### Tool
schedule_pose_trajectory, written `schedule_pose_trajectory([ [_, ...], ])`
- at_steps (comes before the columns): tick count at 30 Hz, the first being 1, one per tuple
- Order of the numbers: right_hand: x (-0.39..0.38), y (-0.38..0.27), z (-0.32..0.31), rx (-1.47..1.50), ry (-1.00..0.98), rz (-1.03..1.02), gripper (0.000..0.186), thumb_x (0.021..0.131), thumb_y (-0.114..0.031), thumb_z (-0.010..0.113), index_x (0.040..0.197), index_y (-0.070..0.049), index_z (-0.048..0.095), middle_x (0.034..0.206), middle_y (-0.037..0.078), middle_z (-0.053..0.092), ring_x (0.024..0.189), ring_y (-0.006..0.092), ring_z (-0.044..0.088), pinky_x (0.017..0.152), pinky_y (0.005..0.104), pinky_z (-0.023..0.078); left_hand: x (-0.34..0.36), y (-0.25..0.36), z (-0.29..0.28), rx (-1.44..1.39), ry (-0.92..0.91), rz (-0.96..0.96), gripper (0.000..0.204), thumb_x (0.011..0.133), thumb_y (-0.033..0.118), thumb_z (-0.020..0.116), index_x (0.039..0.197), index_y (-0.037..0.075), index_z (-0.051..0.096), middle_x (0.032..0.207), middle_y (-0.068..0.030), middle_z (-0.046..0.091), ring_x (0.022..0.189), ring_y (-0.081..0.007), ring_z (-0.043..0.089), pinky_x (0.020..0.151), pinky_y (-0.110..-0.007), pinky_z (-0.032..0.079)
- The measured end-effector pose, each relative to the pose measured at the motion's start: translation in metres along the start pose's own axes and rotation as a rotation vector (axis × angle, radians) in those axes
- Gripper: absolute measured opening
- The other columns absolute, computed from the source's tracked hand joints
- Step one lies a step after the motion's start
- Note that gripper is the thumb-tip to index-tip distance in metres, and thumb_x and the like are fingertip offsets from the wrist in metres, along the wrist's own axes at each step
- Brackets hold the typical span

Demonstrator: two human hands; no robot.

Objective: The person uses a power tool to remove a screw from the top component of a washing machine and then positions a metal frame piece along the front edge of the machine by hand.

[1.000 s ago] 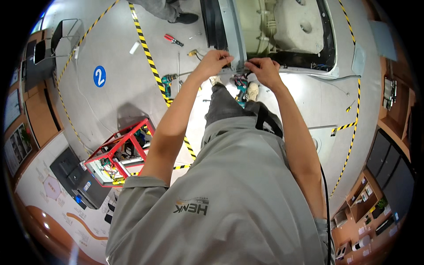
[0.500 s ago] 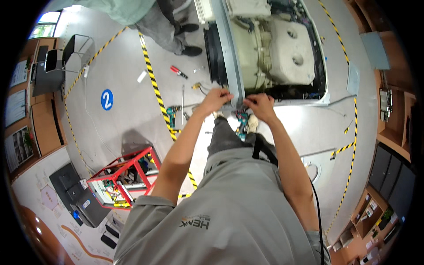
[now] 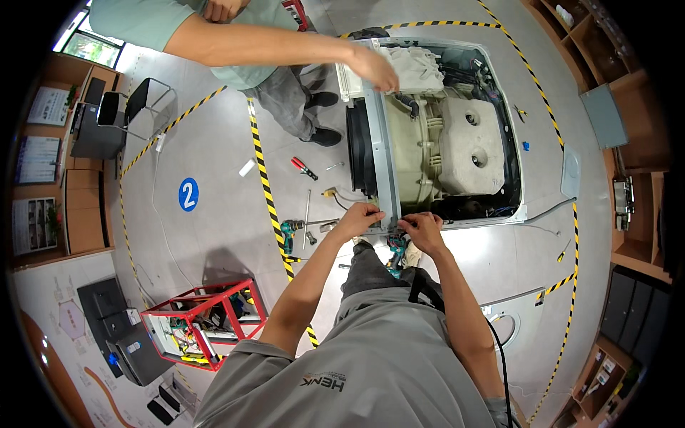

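**Both hands working the near corner of the opened washer**

I'm leaning over the stripped washing machine (image 3: 435, 135) lying on the floor, and I'm working on the near end of its grey front frame (image 3: 378, 157). By my reading, this is the fiddly stage: loosening or fitting something small at that corner, where the frame meets the near rim.

My left hand (image 3: 362, 217) is curling over the frame's near end, fingers bent and pressing on the metal, apparently steadying it. My right hand (image 3: 422, 230) is sitting just beside it, fingers pinched together on something small at the rim; what exactly, I cannot tell, it is hidden under my fingertips.

A co-worker's hand (image 3: 372, 68) is resting on the far end of the same frame.

The next move is calling for a steady hold on the left and fine, careful fingertip work on the right. The green drill (image 3: 289, 232) is lying to my left on the floor, near the red-handled pliers (image 3: 303, 167).
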State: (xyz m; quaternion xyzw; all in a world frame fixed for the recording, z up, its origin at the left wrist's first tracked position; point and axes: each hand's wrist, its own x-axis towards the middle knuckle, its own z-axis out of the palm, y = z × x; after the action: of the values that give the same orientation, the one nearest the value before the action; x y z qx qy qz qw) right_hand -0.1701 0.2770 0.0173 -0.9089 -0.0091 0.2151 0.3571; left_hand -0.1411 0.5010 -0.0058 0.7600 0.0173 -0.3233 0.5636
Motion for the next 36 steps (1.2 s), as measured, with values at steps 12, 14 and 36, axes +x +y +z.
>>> schedule_pose_trajectory([
  [12, -0.002, 0.005, 0.002, 0.010, 0.049, -0.006, 0.035, 0.086, -0.044, 0.063, 0.096, -0.012, 0.074, 0.085, 0.005, 0.069, 0.105, 0.0227, 0.054, 0.101, 0.0420, 0.024, 0.001, 0.004, 0.001, 0.066, -0.029, -0.048, 0.032, 0.090, 0.026, 0.065, 0.089, -0.006, 0.067, 0.069, -0.0009, 0.058, 0.066, -0.0078, 0.048, 0.061, -0.027, 0.041],
  [14, -0.001, 0.000, -0.001, 0.015, 0.041, -0.002, 0.035, 0.086, -0.044, 0.063, 0.095, -0.012, 0.074, 0.084, 0.005, 0.069, 0.105, 0.0230, 0.054, 0.102, 0.0420, 0.024, 0.001, 0.006, -0.001, 0.062, -0.026, -0.059, 0.032, 0.090, 0.026, 0.066, 0.090, -0.006, 0.067, 0.069, -0.0007, 0.058, 0.066, -0.0078, 0.048, 0.061, -0.027, 0.041],
  [36, -0.004, -0.005, -0.008, 0.120, 0.030, 0.021, 0.061, 0.098, -0.054, 0.031, 0.091, -0.011, 0.073, 0.094, 0.010, 0.070, 0.107, 0.0290, 0.055, 0.102, 0.0462, 0.022, -0.001, 0.001, 0.007, -0.085, 0.232, -0.127, 0.043, 0.099, 0.042, 0.048, 0.101, 0.005, 0.070, 0.062, 0.0062, 0.036, 0.057, -0.0060, 0.035, 0.051, -0.025, 0.029],
])
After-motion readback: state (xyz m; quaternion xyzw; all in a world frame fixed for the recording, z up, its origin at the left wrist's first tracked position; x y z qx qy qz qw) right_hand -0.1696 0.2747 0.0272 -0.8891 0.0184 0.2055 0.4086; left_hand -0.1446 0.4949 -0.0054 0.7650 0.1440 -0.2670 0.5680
